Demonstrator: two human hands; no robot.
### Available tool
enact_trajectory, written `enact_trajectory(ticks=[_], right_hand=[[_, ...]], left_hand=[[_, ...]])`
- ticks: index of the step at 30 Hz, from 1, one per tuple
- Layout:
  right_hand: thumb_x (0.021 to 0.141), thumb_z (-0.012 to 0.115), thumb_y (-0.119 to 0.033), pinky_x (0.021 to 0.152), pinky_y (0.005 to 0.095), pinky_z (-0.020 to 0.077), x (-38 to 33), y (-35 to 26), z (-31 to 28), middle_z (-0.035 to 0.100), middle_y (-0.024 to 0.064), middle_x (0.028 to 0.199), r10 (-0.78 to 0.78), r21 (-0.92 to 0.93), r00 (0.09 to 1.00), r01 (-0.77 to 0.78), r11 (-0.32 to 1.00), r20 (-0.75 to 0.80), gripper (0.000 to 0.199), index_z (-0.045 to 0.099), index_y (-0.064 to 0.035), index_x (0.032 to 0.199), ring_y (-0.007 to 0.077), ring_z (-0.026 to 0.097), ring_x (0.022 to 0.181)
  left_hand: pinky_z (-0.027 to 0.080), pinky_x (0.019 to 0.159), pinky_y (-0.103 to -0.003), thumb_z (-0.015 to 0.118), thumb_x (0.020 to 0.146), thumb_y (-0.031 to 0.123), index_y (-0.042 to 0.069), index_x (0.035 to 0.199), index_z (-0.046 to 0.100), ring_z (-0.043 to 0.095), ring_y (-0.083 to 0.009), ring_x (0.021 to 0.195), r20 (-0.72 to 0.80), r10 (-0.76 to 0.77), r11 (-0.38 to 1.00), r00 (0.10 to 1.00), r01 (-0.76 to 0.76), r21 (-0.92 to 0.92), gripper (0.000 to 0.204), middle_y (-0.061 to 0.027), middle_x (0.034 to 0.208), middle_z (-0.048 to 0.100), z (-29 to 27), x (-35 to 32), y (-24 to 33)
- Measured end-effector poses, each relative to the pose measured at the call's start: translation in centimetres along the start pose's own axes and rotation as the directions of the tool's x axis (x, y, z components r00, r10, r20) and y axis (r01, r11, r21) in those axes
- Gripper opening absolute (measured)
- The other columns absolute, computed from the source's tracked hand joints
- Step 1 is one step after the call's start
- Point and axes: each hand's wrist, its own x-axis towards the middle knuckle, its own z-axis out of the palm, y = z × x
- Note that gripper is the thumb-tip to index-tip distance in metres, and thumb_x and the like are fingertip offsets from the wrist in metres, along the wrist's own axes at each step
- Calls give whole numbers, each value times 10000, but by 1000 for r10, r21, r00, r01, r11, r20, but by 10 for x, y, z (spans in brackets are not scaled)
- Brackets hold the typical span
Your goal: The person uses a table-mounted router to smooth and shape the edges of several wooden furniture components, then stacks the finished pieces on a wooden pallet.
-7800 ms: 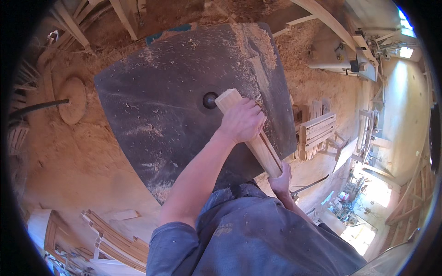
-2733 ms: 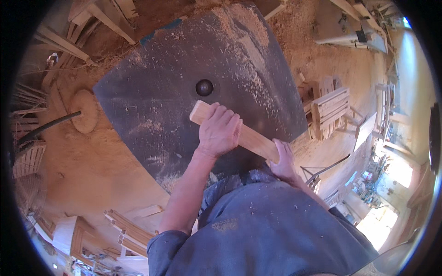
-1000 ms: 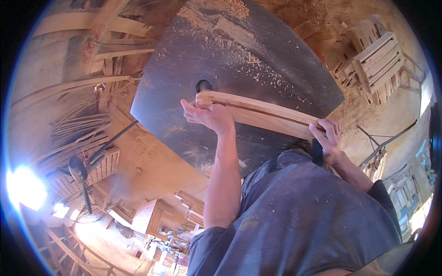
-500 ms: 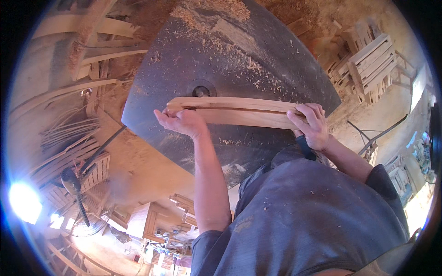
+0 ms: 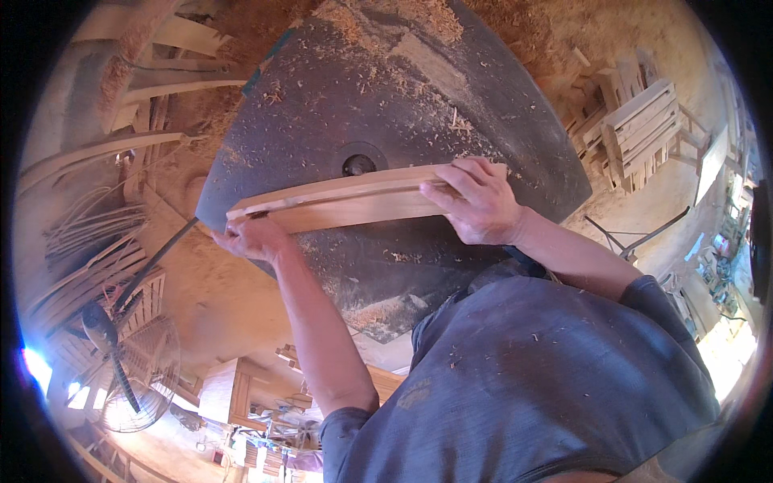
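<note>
Timber (image 5: 362, 212), grooved along its side, now farther left across the dark desk (image 5: 322, 121) than half a second ago, long edge just beside the round spindle (image 5: 359, 166); contact impossible to tell. Clamped at its left end by the left grip (image 5: 259, 239), at its right end by the right grip (image 5: 483, 208), the latter now nearer the spindle. Probably more of that edge already past it.

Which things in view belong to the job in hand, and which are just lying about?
In use:
- wood, held by left hand and right hand
- dark table, beneath
- round fitting, probably

Lying about:
- shavings
- fan, lower left
- slatted stack, right
</note>
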Motion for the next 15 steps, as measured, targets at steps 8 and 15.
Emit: enact_trajectory(ticks=[8,15], right_hand=[[700,762,-166,1007,416,475,61,-13,45,615,73,1194,-175,120,983,167,979,60,598,704,-44,1283,264,589,1131],[716,754,-153,991,392,449,103,-47,86,626,57,1105,-354,288,933,321,902,69,432,719,-40,1132,235,571,1125]], left_hand=[[492,1091,-555,476,1059,265,73,1611,363,632,-374,1231,-291,-77,986,954,116,120,596,-253,1421,581,-74,69,-65],[447,1132,-584,492,1068,299,71,1508,491,642,-301,1245,-463,-196,979,864,146,-143,496,-169,1424,619,-155,90,-99]])
